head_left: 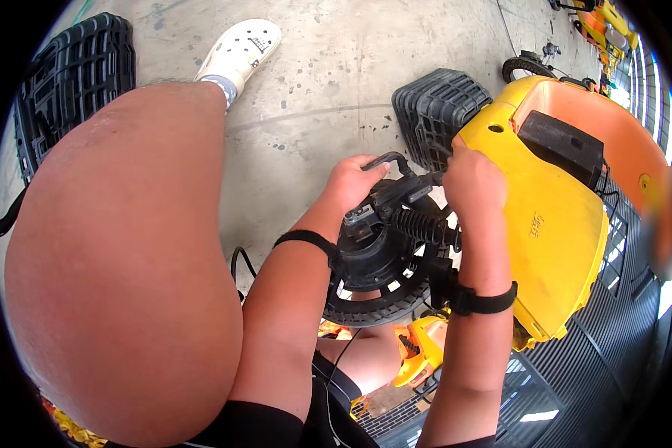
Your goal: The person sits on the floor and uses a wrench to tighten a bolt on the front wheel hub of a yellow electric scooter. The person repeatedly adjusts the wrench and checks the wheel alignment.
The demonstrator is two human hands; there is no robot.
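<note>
A black wheel [381, 306] with a hub motor and treaded tyre is in front of me, beside a yellow scooter body [549, 224]. A black coil-spring shock absorber [420, 227] lies across its upper side. My left hand [353, 184] is closed around a bent black bar [390, 157] at the wheel's far side, thumb on top. My right hand [476, 179] is a fist at the edge of the yellow body, just right of the bar and bracket. What its fingers grip is hidden by the hand itself.
A black box [561, 146] with cables sits in the orange inner shell [631, 149] of the scooter. Black plastic crates [440, 112] stand behind the wheel and at far left. My bare knee [127, 261] fills the left. More yellow scooter parts [425, 347] lie below the wheel.
</note>
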